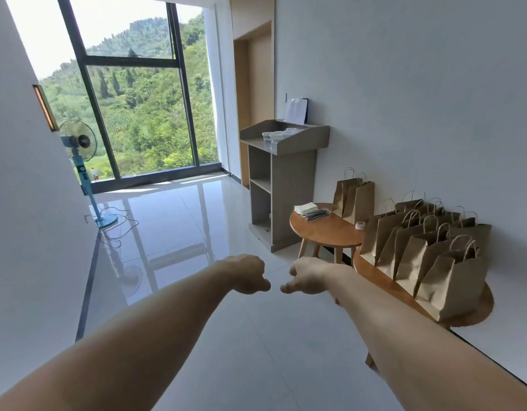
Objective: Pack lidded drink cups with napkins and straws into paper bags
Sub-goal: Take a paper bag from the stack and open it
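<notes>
Both my arms stretch out in front of me over the white tiled floor. My left hand (250, 274) is curled into a loose fist and holds nothing. My right hand (305, 277) hangs beside it with fingers bent down, also holding nothing. Several clear lidded cups (275, 137) stand on the grey stand at the far wall. A white stack of napkins (306, 208) and a bundle of wrapped straws (317, 214) lie on the small round wooden table (324, 232). Two brown paper bags (355, 200) stand at its back, and several more paper bags (428, 253) crowd the nearer wooden table.
The grey stand (283, 185) has open shelves and stands against the right wall beside a wooden door. A small pink round object (360, 225) lies on the round table. A blue standing fan (81, 170) with a loose cable is at the left by the large window.
</notes>
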A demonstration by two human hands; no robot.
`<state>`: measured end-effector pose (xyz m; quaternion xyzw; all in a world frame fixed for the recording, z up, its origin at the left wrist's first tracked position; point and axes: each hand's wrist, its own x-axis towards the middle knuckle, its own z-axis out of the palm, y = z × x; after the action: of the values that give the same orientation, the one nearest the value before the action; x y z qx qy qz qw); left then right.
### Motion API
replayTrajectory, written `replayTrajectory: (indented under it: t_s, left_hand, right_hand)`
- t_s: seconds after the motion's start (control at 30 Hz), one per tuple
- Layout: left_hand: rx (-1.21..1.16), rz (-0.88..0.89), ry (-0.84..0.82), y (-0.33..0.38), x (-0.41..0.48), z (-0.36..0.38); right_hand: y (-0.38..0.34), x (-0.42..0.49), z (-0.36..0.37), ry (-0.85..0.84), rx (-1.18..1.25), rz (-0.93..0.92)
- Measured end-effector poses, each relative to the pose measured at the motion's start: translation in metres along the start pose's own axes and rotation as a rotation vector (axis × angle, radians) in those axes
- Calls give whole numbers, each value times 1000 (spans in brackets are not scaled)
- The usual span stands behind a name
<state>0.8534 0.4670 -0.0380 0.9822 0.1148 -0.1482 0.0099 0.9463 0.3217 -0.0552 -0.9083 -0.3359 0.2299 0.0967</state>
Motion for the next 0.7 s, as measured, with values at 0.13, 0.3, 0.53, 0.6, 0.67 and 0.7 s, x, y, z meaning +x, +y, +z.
replayTrajectory:
  t_s: [0.13,0.3,0.53,0.6,0.67,0.7]
  left_hand:
    - [-28,-44,37,-11,65,-34]
    - [-100,-57,65,-26,136,-54]
    - [-165,-59,71,-85,249,-69]
    - [-188,-46,90,-109,289,-76]
    - [-239,-32,114,-131,325,-87]
    - [-261,-23,116,-141,342,-94]
  right_hand:
    - [20,61,-44,-3,-36,-21]
    - [35,134,-82,4,-60,-32]
    - [33,256,-117,10,-98,-28]
    - [30,292,-127,20,-106,-6]
    - [26,325,-142,30,-110,14]
    - [24,341,-151,29,-105,28]
